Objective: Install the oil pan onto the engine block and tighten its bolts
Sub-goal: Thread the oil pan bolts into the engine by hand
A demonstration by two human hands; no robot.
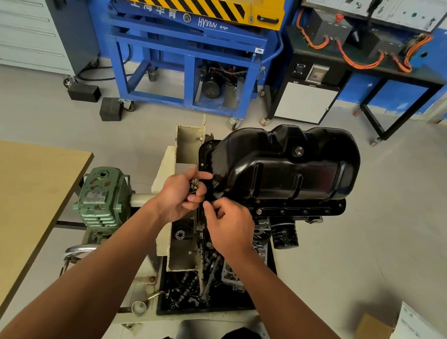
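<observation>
Head view: left hand (pixel 180 196) grips bolts (pixel 194 184); right hand (pixel 229 230) curls at oil pan (pixel 284 163) edge, contents unclear.

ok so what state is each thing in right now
oil pan: sitting flange down on the engine block
drain plug: fitted in the oil pan
oil filter: mounted on the engine block
left hand: curled round a bunch of bolts
right hand: fingertips pinched at the oil pan's near corner, what they pinch is hidden
</observation>
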